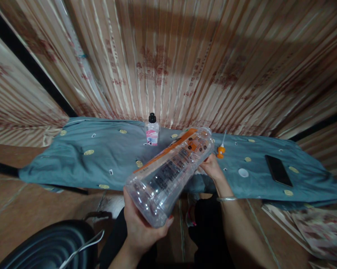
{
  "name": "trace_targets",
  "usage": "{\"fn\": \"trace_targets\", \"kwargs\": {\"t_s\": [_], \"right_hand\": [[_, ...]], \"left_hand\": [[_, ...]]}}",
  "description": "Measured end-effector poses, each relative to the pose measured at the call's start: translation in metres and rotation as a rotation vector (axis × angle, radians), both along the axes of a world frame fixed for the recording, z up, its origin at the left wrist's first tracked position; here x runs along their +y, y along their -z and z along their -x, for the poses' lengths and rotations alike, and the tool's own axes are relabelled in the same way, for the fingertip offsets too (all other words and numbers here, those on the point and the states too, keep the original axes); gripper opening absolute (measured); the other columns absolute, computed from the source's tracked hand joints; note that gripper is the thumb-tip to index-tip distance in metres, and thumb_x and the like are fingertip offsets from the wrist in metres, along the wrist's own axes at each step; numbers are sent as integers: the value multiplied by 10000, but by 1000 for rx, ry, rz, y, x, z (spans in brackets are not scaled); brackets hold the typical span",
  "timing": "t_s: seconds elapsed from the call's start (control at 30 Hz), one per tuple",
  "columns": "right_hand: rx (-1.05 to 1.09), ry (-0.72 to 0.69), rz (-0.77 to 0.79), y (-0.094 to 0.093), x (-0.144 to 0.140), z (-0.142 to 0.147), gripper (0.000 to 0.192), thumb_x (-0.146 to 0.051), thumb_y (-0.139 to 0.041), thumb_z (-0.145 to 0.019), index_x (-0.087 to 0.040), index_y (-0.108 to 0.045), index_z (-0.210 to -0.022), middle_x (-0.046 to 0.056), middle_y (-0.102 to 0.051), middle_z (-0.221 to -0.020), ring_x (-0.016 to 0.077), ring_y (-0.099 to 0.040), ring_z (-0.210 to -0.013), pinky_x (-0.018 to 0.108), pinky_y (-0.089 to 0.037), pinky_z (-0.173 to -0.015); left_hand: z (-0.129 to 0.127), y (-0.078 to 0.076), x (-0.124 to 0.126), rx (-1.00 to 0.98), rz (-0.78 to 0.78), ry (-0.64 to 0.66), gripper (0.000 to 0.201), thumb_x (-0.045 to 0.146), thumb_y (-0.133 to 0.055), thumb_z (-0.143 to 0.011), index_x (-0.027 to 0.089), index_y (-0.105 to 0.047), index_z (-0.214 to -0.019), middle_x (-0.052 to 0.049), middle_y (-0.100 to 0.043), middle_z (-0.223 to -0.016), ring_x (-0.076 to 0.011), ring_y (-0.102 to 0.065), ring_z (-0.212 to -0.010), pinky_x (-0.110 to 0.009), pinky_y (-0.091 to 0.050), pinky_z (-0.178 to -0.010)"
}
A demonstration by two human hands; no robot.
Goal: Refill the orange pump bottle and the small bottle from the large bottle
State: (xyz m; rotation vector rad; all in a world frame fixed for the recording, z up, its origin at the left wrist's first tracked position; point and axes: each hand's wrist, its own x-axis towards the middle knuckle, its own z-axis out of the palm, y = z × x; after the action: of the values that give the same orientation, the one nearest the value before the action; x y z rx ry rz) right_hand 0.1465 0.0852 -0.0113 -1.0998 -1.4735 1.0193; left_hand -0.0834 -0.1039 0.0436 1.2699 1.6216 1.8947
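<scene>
A large clear plastic bottle [168, 175] with an orange label is tilted in front of me, its base toward me and its neck pointing away to the right. My left hand [143, 228] grips the base, with the thumb and fingers around its lower edge. Close to the neck end, my right hand [213, 168] holds the bottle from below; most of its fingers are hidden behind it. Just right of the neck lies an orange pump top [220, 151] with a thin pale tube. A small clear bottle [152, 132] with a black cap and pink label stands left of the large one.
A green cloth with yellow prints [81, 157] covers the long table. On its right side lie a white round cap [243, 172] and a black phone [278, 170]. Striped curtains [163, 56] hang behind. A black round stool [53, 246] is at lower left.
</scene>
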Motion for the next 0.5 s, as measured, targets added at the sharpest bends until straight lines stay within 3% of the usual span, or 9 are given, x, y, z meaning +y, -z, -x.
{"fn": "trace_targets", "kwargs": {"t_s": [0.17,0.5], "right_hand": [[1,-7,-8,0,1,-1,770,-569,-927,-608,-242,-647,-1246,108,-755,-1261,336,-710,-1171,529,-526,-1101],[-3,10,8,-2,0,1,758,-587,-940,-561,-246,-676,-1185,105,-768,-1232,342,-712,-1159,544,-523,-1110]], "left_hand": [[0,-1,0,-44,-26,97,867,552,-892,-586,167,-515,-1265,-76,-743,-922,-280,-769,-744,-393,-649,-672],[1,-5,1,-39,27,80,866,582,-886,-538,180,-543,-1224,-86,-739,-947,-292,-768,-801,-414,-649,-714]]}}
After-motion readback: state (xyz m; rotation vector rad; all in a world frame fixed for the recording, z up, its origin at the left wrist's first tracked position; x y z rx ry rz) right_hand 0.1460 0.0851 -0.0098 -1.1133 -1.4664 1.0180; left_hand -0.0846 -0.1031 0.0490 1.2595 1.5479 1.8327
